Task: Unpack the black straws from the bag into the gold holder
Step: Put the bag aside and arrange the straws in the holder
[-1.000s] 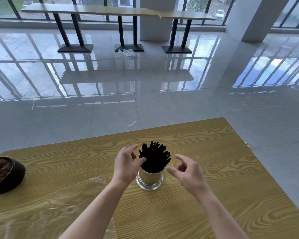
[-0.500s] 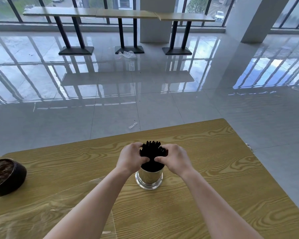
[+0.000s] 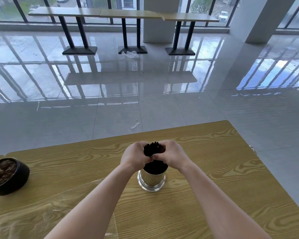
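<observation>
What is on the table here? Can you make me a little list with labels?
straws: thin black plastic straws, standing in the holder
holder: shiny gold metal cylinder, upright on yellow wood-grain table
left hand: grips the straws
right hand: grips the straws
bag: clear plastic bag, flat, near left
bowl: dark round bowl, far left

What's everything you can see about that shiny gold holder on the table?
The gold holder is a round, shiny cylinder that looks like polished metal, with a wider ringed foot. It stands upright on the wooden table. Its mouth is filled with black straws that stick up out of it. The left hand and right hand grip the straws just above its rim; neither plainly touches it.
</observation>
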Demonstrator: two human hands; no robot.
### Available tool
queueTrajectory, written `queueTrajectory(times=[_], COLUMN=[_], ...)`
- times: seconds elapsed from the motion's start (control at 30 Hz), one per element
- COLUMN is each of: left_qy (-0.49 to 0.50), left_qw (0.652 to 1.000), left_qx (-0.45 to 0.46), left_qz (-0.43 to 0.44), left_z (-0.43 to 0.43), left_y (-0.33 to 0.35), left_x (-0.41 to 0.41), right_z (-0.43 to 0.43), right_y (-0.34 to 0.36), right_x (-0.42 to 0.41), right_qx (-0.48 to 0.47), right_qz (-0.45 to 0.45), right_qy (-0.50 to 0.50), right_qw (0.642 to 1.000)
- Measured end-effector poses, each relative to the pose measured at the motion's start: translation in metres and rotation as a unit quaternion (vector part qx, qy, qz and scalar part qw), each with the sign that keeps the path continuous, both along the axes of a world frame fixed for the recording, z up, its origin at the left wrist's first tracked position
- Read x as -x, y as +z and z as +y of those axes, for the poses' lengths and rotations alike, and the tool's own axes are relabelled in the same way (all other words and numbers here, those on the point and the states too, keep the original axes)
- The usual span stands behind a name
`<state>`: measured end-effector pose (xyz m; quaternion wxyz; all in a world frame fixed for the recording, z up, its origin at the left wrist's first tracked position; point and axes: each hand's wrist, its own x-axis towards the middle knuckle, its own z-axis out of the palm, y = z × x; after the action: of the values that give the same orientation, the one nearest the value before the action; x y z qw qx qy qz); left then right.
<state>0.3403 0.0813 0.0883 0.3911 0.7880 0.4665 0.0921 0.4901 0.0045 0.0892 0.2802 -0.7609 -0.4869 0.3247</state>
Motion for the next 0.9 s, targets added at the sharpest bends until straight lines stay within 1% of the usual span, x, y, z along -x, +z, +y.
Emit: queueTrajectory(times=[0.1,0.3,0.5,0.6,0.67,0.77,0.83,0.9], left_qy=[-0.004,-0.008,-0.001,0.020,0.043,0.080,0.101,0.128], left_qw=[1.000,0.999,0.999,0.999,0.999,0.996,0.994,0.990], left_qx=[0.018,0.011,0.031,0.020,0.014,0.006,0.002,0.017], left_qz=[-0.020,-0.033,-0.020,-0.016,-0.018,-0.035,-0.045,-0.059], left_z=[-0.001,-0.001,-0.005,-0.013,-0.016,-0.017,-0.019,-0.019], left_y=[-0.001,0.001,0.004,0.000,-0.004,-0.007,-0.007,-0.008], left_x=[-0.002,0.001,0.009,0.013,0.017,0.022,0.024,0.024], right_z=[0.003,0.002,0.010,0.012,0.007,-0.004,-0.013,-0.018], right_y=[0.001,0.002,0.010,0.006,0.002,-0.008,-0.013,-0.016], right_x=[0.001,0.008,0.016,0.020,0.018,0.008,0.001,-0.002], right_qx=[-0.009,-0.030,0.013,0.007,-0.023,-0.056,-0.048,-0.018], right_qz=[0.021,-0.033,-0.044,-0.054,-0.038,-0.053,-0.070,-0.080], right_qy=[-0.003,0.003,0.029,0.035,0.014,-0.036,-0.075,-0.081], right_qw=[1.000,0.999,0.999,0.998,0.999,0.996,0.994,0.993])
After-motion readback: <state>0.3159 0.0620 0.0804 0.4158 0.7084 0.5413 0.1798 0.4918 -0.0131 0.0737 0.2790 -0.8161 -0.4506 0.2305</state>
